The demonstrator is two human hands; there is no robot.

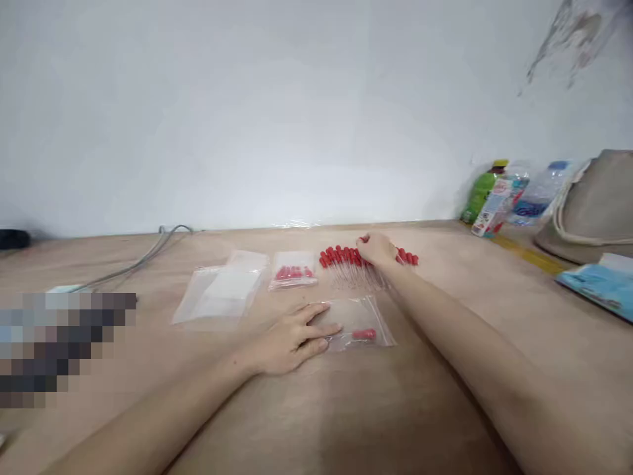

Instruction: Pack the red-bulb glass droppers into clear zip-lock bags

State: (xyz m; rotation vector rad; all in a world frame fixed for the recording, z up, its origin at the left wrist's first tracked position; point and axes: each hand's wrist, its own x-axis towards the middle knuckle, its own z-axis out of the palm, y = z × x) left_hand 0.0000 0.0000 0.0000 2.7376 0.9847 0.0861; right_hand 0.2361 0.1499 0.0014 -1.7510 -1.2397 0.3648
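My left hand (291, 340) lies with its fingers spread on the left end of a clear zip bag (346, 313). Inside that bag, toward its right side, is a dropper with a red rubber bulb (364, 334). Farther back, my right hand (378, 251) pinches the red bulb of a dropper (363, 239) at the row's far edge. The row of droppers (346, 255) has red bulbs pointing to the wall and thin clear stems toward me; my hand hides part of it.
Packed bags with red bulbs (294, 270) lie left of the row. Beside them are flat clear bags (222, 287). Bottles (482, 191), a carton (494, 204), a grey bag (593, 198) and a blue packet (601, 287) stand right. A cable (143, 257) runs along the left.
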